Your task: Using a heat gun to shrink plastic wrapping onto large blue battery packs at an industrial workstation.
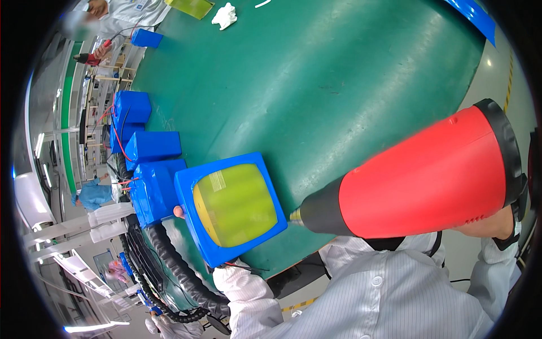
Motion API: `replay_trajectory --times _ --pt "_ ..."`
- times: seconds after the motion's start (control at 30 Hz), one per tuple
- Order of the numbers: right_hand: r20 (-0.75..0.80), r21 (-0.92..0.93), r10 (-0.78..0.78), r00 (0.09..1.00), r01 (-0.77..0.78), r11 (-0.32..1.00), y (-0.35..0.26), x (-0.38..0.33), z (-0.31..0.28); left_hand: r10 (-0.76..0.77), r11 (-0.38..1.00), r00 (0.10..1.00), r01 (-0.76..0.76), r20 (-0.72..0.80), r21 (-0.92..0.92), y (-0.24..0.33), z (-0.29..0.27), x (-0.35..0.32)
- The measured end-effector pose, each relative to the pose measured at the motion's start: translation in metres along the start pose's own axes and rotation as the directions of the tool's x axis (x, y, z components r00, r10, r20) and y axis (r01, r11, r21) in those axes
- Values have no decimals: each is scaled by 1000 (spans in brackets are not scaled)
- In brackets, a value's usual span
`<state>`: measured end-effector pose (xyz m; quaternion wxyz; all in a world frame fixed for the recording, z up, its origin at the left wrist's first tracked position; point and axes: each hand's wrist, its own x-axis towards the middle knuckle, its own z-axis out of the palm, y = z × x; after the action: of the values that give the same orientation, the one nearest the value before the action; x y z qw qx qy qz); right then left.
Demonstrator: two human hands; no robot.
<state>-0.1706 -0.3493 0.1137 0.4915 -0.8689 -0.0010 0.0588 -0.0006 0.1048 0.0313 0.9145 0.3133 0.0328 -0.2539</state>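
A block-shaped battery pack [237,203] in blue shrink film is tilted up, its yellow-green end framed by the film. My left hand [179,212] grips it from the far side and below; only a fingertip shows beside its left edge, the rest hidden behind the pack. A thin red wire sticks out near my left sleeve. In my right hand [494,224] is a large red and black heat gun [423,175], which hides most of that hand. Its metal nozzle [296,216] points left, at the pack's right edge.
Several blue-wrapped packs [153,189] with red and black wires line the green table's [316,85] left edge. Beside them runs a black corrugated hose [183,271]. A crumpled white cloth [224,17] lies far off. At the far left a co-worker [127,17] holds another red heat gun [87,59].
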Motion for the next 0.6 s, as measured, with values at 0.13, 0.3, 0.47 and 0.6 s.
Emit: replay_trajectory --times 0.13,0.3,0.47,0.6 --pt "11 10 -3 1000 3 1000 0 -1 1 4 1000 1000 -4 2 0 1 -1 -1" --pt "18 20 3 1000 -3 1000 1 -4 0 5 1000 1000 -5 13 -4 2 1 0" --pt "23 34 7 1000 -8 999 2 -12 -5 -10 1000 999 11 48 -20 3 5 8" --pt "32 69 24 999 -26 997 8 -24 -10 -23 999 995 27 94 -45 6 8 13"
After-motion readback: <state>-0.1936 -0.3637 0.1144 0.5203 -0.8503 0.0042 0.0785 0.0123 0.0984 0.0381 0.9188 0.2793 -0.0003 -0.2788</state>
